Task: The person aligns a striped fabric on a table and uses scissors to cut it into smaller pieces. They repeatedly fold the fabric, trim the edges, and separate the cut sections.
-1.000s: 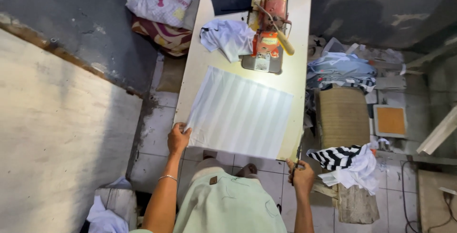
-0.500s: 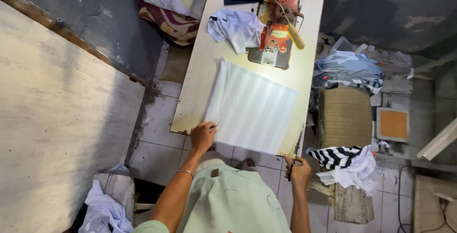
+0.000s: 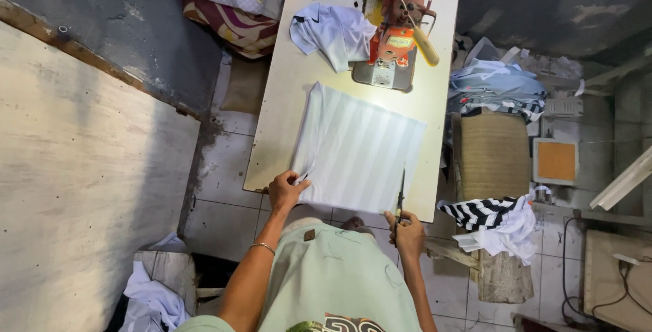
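Cream sewing table [image 3: 285,101] seen from above, left hand [image 3: 286,191] pinching the near corner of pale striped fabric [image 3: 360,149], right hand [image 3: 407,231] gripping scissors [image 3: 401,199] at its edge, sewing machine [image 3: 397,33] beyond.

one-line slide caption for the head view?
Left hand pins striped white fabric on the sewing table while right hand holds scissors at its edge, sewing machine beyond.

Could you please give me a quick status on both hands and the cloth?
Left hand pinning striped cloth at near corner. Right hand holds scissors, blades on cloth's right edge. Sewing machine beyond, apart.
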